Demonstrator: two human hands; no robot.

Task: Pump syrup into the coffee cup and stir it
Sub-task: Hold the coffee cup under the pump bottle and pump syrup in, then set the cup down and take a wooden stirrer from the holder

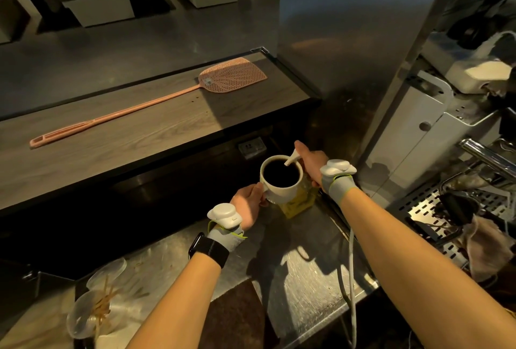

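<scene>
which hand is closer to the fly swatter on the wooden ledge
Left. The left hand holds the mug by its handle, on the swatter's side. The right hand rests on the syrup pump beyond the mug, farther from the fly swatter.

Scene dim overall, with a warm yellow cast. Hard directional light enters from the upper right, leaving bright patches on the steel surface [304,270] and sharp-edged shadows of both forearms across it. Glare noted on the perforated drip tray [421,209]. The recess under the wooden ledge [117,136] is nearly black, detail lost. Wide-angle distortion bends straight lines toward the edges. Corners are soft; the clear lids [92,306] at lower left appear blurred.
</scene>
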